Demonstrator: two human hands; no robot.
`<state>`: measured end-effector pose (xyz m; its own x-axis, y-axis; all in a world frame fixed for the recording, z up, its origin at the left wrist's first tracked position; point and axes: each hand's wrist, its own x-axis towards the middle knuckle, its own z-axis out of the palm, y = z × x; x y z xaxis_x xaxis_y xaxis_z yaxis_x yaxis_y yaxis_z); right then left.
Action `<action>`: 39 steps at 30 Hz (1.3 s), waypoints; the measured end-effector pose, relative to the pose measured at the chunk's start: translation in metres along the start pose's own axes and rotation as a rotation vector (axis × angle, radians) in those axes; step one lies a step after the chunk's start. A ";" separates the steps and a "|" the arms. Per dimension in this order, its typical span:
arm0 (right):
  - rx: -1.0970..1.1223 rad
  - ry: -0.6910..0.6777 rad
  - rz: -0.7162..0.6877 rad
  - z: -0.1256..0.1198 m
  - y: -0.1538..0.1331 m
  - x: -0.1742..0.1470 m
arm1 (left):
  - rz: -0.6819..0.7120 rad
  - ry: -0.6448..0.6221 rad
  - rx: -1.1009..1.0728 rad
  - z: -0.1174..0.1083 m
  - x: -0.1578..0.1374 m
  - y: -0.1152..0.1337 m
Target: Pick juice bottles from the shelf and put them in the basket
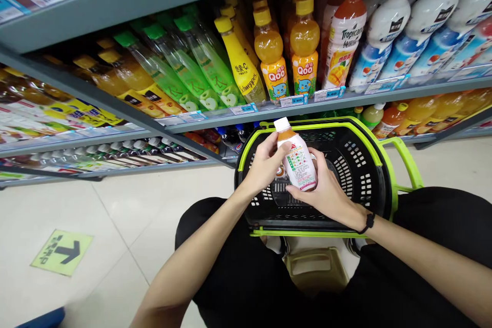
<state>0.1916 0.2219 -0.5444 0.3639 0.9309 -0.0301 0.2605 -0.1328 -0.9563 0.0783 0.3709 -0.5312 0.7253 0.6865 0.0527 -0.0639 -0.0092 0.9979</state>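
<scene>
A shelf rack (161, 2) fills the upper part of the view. In front of its lower edge is a black basket (330, 136) with a lime-green rim. Along the front edge of the rack's middle shelf stand white-and-blue bottles (388, 31) toward the right end, and green bottles (207, 61) farther left. The left hand (267, 161) grips a small bottle (302, 164) near its neck; the right hand (326, 184) grips its lower end. The small bottle tilts above the basket, inside the rim's outline, white cap toward the rack. A dark wristband (369, 222) circles the right wrist.
</scene>
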 end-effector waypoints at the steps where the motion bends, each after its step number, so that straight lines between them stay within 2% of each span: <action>1: 0.014 0.002 0.007 0.000 0.001 0.000 | 0.004 0.008 0.003 0.001 0.000 -0.001; 5: 0.161 -0.005 0.054 0.000 0.007 0.002 | 0.038 0.052 0.030 0.001 0.001 -0.001; 9: 0.410 -0.046 0.149 0.003 0.009 0.004 | 0.051 0.070 0.065 -0.002 0.002 0.001; 13: 0.638 -0.134 0.207 0.001 0.001 0.007 | 0.023 0.055 0.011 -0.006 0.002 0.001; 18: 0.791 -0.233 0.235 -0.007 -0.009 0.009 | 0.028 0.054 -0.044 -0.006 0.002 0.002; 26: 0.758 -0.195 0.253 -0.007 -0.008 0.013 | 0.090 0.059 -0.043 -0.003 -0.002 0.007; 32: 0.718 -0.087 0.254 -0.008 -0.009 0.015 | 0.085 0.054 -0.036 0.000 -0.004 0.008; 39: 0.650 -0.087 0.247 -0.008 -0.007 0.017 | 0.082 0.083 0.009 0.000 -0.002 0.007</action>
<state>0.2031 0.2356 -0.5361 0.2637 0.9272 -0.2661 -0.4177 -0.1389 -0.8979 0.0767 0.3698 -0.5244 0.6588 0.7408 0.1312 -0.1139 -0.0742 0.9907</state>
